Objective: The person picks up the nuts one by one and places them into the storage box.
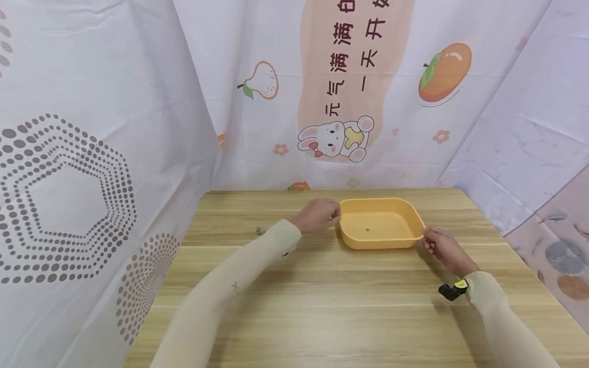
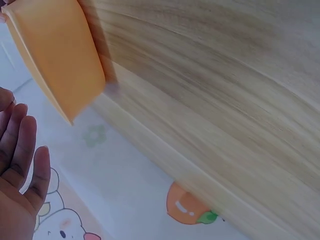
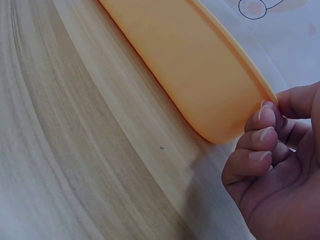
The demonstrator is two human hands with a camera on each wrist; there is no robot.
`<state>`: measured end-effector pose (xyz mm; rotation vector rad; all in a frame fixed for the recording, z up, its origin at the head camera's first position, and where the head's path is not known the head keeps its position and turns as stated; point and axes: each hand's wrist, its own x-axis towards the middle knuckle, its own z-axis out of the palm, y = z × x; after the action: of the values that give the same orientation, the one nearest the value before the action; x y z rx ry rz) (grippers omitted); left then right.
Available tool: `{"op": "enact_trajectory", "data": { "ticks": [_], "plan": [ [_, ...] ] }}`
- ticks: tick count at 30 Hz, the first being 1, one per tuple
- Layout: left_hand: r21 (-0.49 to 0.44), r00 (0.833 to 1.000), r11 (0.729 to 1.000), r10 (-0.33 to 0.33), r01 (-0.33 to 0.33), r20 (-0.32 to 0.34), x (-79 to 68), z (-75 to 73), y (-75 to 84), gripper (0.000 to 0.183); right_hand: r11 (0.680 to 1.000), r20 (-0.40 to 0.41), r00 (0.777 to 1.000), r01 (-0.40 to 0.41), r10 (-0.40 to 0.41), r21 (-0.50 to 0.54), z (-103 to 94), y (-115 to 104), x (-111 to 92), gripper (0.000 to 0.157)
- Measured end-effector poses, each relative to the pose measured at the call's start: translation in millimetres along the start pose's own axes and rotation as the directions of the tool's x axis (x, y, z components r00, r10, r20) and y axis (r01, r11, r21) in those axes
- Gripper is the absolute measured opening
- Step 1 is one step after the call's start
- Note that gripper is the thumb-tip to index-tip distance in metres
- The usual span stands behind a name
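A shallow orange-yellow plastic tray [image 1: 382, 244] with rounded corners lies at the back of the wooden table. My right hand [image 1: 444, 248] pinches its rim at the right front corner; in the right wrist view the thumb and index finger of that hand [image 3: 280, 150] meet on the rim, other fingers curled below. Close by the tray's left end is my left hand [image 1: 317, 214]. From the left wrist, a gap shows between the loosely bent fingers [image 2: 42, 160] and the tray wall [image 2: 65, 55], with nothing held.
A small greyish item [image 1: 259, 231] lies on the wooden table [image 1: 322, 306] beside the left forearm. One small dark spot [image 1: 367, 230] shows on the tray floor. Printed curtains [image 1: 262, 128] hang behind the table and along both sides.
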<state>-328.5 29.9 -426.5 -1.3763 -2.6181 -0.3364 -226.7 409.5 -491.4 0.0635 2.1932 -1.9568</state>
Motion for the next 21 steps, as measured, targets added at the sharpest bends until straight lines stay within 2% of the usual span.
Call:
{"op": "enact_trajectory", "data": {
  "ticks": [4, 10, 16, 21],
  "plan": [
    [-0.002, 1.0, 1.0, 0.007, -0.007, 0.0, 4.1, 2.0, 4.9, 0.008, 1.0, -0.002, 1.0, -0.003, 0.003, -0.011, -0.3, 0.5, 0.2, 0.033],
    [0.007, 0.999, 1.0, 0.01, -0.01, 0.044, 7.5, 1.9, 11.5, 0.009, 1.0, -0.01, 1.0, 0.01, -0.011, -0.02, -0.6, 1.3, 0.1, 0.032],
    [0.04, 0.998, 0.999, 0.027, -0.029, 0.052, 9.1, 5.6, 13.1, 0.011, 1.0, -0.01, 1.0, 0.013, -0.013, -0.009, -0.4, 1.0, 0.3, 0.032],
    [0.046, 0.996, 0.998, 0.038, -0.042, 0.085, 9.0, 10.3, 15.3, 0.01, 1.0, 0.004, 1.0, 0.004, -0.004, -0.003, 1.7, -4.8, -3.5, 0.032]
  ]
}}
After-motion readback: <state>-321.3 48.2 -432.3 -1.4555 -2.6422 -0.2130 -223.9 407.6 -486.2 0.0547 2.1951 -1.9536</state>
